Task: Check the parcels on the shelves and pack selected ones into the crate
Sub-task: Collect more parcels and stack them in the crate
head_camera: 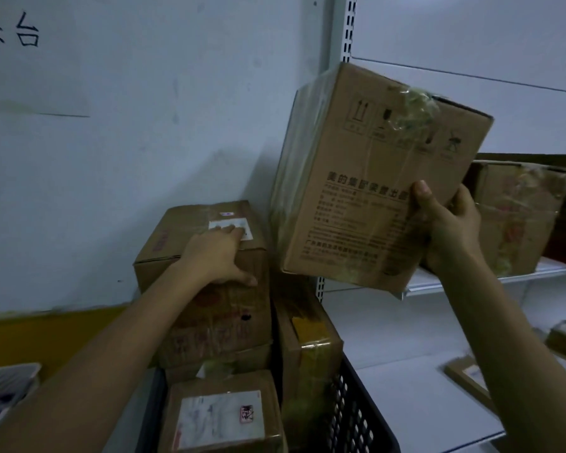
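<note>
Box (366,191): aloft beside shelf (445,284), above crate (356,413). Right hand (451,230) grips its lower corner. Left hand (216,253): flat, steadying top parcel (209,299). Advised: support the base before lowering.

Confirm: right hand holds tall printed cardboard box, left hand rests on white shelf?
Wrong on the left hand: head view shows it resting on the topmost brown cardboard parcel in the black plastic crate. Right hand holds the tall printed cardboard box.
</note>
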Available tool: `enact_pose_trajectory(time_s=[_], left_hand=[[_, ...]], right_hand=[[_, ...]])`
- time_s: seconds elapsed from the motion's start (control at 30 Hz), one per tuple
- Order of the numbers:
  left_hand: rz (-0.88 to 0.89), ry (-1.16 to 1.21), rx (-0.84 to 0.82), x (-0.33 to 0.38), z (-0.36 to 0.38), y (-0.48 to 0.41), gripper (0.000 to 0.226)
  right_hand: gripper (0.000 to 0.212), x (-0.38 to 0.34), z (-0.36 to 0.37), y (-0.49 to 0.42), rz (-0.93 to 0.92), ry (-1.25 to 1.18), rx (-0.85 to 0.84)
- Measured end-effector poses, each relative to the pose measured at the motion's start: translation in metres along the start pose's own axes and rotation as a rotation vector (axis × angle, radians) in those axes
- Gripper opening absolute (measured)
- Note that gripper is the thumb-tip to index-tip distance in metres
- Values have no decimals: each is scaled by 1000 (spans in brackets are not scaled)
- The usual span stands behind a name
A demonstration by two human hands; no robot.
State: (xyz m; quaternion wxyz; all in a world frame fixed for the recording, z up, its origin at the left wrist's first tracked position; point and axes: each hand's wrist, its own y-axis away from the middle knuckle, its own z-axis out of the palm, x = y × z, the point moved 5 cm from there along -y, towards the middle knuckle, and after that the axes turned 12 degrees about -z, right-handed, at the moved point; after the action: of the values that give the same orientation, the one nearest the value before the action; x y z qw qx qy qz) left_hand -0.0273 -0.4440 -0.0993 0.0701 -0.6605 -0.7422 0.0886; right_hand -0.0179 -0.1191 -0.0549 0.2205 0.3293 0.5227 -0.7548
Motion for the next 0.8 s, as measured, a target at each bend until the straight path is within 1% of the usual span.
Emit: enact_pose_trajectory(time_s=[0.13,0.23,0.3,0.47,0.57,0.73,0.8], left_hand=[[10,65,-47,-7,0,-6,107],[61,22,-25,3,2,-7,104],[81,0,7,5,4,-8,102],[86,30,52,-26,4,-3,110],[108,51,92,-27,6,0,105],[107,-5,109,-14,7,-2,97],[113,-17,116,-14,6,0,97]], right_hand=[[51,-5,-1,4,-155,120,-53],[50,-1,25,6,-190,169,-151],[46,6,42,8,-183,166,-205],[40,29,50,9,-85,47,-207],[43,47,54,15,-42,39,-218],[48,65,44,21,14,36,-283],[45,72,35,25,46,40,-291]])
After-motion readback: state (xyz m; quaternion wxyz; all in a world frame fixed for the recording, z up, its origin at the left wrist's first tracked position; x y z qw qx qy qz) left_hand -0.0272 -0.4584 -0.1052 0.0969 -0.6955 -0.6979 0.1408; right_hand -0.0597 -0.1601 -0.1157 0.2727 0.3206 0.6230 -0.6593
